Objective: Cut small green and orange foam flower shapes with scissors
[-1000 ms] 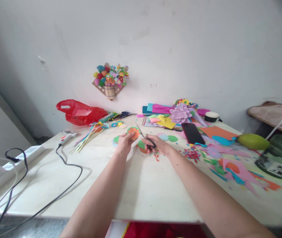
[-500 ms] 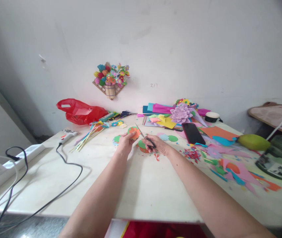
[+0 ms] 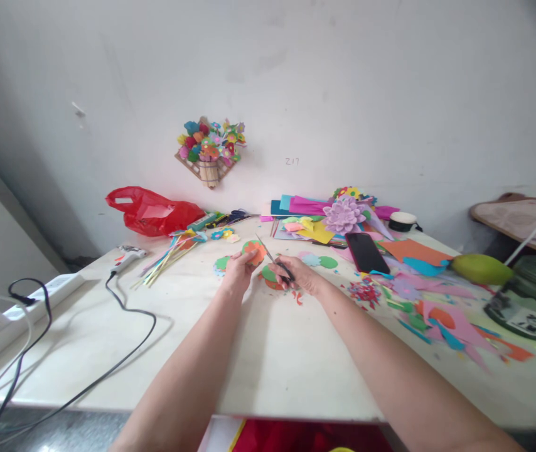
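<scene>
My left hand (image 3: 236, 271) pinches an orange paper flower shape on a green backing (image 3: 254, 251) and holds it up over the white table (image 3: 277, 351). My right hand (image 3: 299, 274) grips a pair of small scissors (image 3: 273, 258), blades pointing up and left toward the flower piece. Green and orange paper circles (image 3: 269, 276) lie on the table just under the two hands, with small red scraps beside them.
A black phone (image 3: 366, 252), stacked coloured paper (image 3: 303, 207), a purple paper flower (image 3: 343, 215) and paper offcuts (image 3: 437, 314) fill the right side. A red plastic bag (image 3: 152, 212), coloured sticks (image 3: 169, 254), a glue gun (image 3: 127, 256) with black cable (image 3: 122, 339) lie left. A flower bouquet (image 3: 210, 150) hangs on the wall.
</scene>
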`<state>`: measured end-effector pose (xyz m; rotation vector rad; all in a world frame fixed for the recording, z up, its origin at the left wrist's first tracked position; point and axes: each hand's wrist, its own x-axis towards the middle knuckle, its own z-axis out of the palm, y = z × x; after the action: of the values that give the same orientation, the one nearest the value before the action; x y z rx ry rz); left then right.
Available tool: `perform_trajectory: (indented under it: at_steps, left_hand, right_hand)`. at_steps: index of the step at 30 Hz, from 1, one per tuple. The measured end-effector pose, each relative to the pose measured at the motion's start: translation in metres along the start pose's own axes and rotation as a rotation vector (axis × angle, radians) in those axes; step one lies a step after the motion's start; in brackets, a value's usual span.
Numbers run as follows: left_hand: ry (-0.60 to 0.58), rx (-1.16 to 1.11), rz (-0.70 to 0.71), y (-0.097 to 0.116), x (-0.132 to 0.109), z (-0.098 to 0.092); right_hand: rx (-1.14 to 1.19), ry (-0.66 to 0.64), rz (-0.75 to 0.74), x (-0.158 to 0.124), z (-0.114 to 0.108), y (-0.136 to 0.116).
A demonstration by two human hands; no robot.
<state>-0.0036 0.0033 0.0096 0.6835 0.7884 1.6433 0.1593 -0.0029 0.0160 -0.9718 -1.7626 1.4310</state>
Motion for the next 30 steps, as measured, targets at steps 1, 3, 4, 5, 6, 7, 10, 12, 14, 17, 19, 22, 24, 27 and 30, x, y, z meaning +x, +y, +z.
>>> perform_trajectory:
  at_steps: [1, 3, 4, 5, 6, 7, 10, 12, 14, 17, 19, 22, 24, 27, 30]
  left_hand:
    - [0.0, 0.004, 0.003, 0.0001, 0.0001, 0.0]
    - [0.0, 0.006, 0.01, 0.0002, 0.0003, -0.0001]
    - [-0.001, 0.005, 0.012, 0.0002, 0.0003, -0.0001]
    - [-0.003, 0.002, 0.013, 0.0001, 0.0004, -0.0001]
    - [-0.004, -0.001, 0.012, 0.0001, 0.0004, -0.0001]
    - [-0.002, -0.005, 0.01, 0.0001, 0.0005, -0.0001]
    - [0.003, -0.024, 0.005, 0.0, 0.0006, 0.0001]
    - [0.004, -0.031, 0.004, 0.0, 0.0008, 0.0002]
    - [0.009, -0.031, -0.001, 0.0001, 0.001, 0.0001]
    - [0.009, -0.035, -0.001, 0.0007, 0.0011, -0.0002]
    - [0.001, -0.04, 0.002, 0.0014, 0.001, -0.0003]
    - [-0.002, -0.035, -0.003, 0.0031, 0.0003, -0.0001]
    - [-0.002, -0.03, -0.009, 0.0045, -0.0004, 0.0]
    - [-0.004, -0.02, -0.014, 0.0065, -0.0013, 0.0001]
    - [-0.007, -0.003, -0.013, 0.0083, -0.0014, 0.0]
  right_hand:
    - [0.001, 0.004, 0.003, 0.0001, 0.0003, 0.0001]
    - [-0.001, 0.01, 0.006, 0.0005, 0.0007, 0.0007]
    - [-0.002, 0.015, 0.005, 0.0007, 0.0009, 0.001]
    - [-0.002, 0.016, 0.005, 0.0009, 0.001, 0.0012]
    - [-0.003, 0.017, 0.005, 0.0009, 0.0011, 0.0013]
    - [-0.003, 0.017, 0.006, 0.0009, 0.0011, 0.0014]
    - [-0.007, 0.014, 0.004, 0.0005, 0.0011, 0.0012]
    - [-0.015, 0.013, -0.006, 0.0002, 0.0009, 0.0015]
    - [-0.023, 0.006, -0.019, 0.0003, 0.0005, 0.0023]
    - [-0.026, -0.006, -0.031, 0.001, -0.0003, 0.0042]
    - [-0.024, -0.013, -0.031, 0.0014, -0.001, 0.0051]
    - [-0.023, -0.023, -0.032, 0.0017, -0.0021, 0.0053]
    - [-0.027, -0.032, -0.033, 0.0016, -0.0028, 0.0049]
    - [-0.031, -0.049, -0.026, 0.0012, -0.0036, 0.0039]
    - [-0.039, -0.065, -0.03, 0.0002, -0.004, 0.0028]
